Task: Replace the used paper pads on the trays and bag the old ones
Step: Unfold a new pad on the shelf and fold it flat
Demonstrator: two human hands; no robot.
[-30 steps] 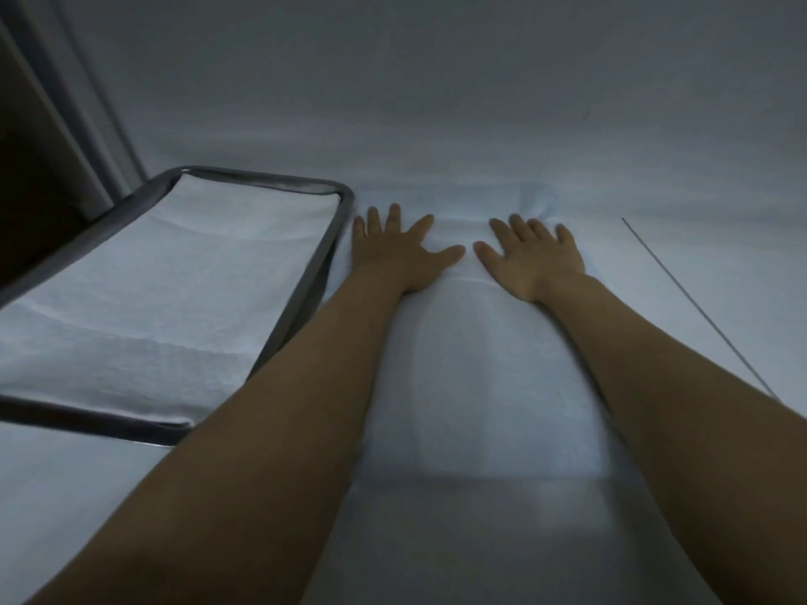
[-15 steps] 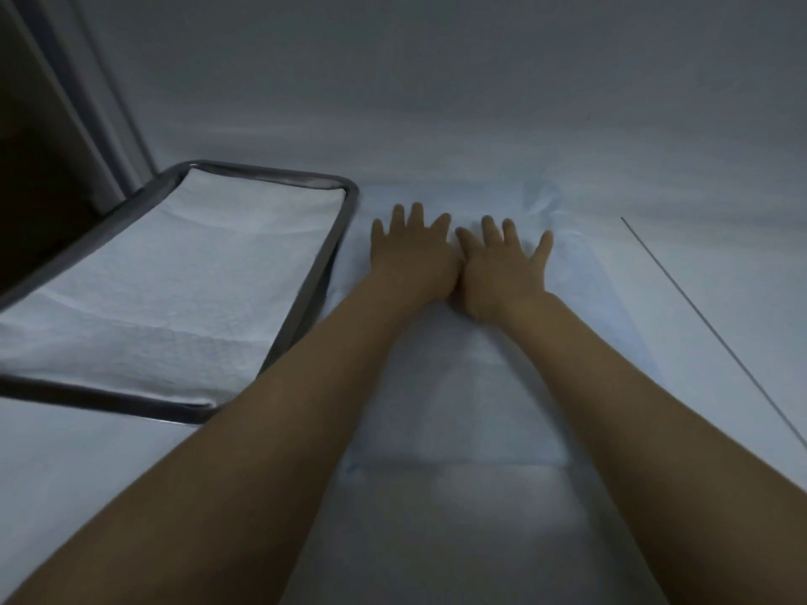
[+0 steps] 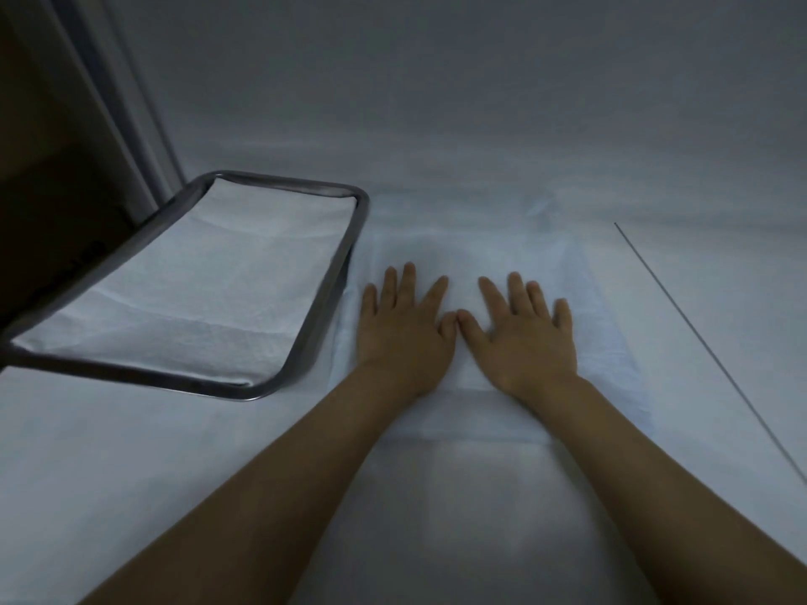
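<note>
A pale blue-white rectangular paper pad (image 3: 480,251), soft and faintly creased, lies flat on the white cloth-covered surface (image 3: 131,451), just right of the tray. The left hand (image 3: 401,334) and right hand (image 3: 524,338) press palm-down on its middle with fingers straight and slightly fanned. They grip nothing, and their thumb tips meet.

The dark grey metal tray with rounded corners (image 3: 323,294) has a smooth raised rim. A white, lightly wrinkled paper pad (image 3: 196,290) with fold lines across it fills the tray. A thin dark straight line (image 3: 698,334) runs diagonally over the surface to the right, and I cannot tell what it is.

Half a second ago both hands lay close together near the pad's far end. They have since slid back toward the person, to mid-pad. A second ago they were spread apart. The tray has not shifted.
</note>
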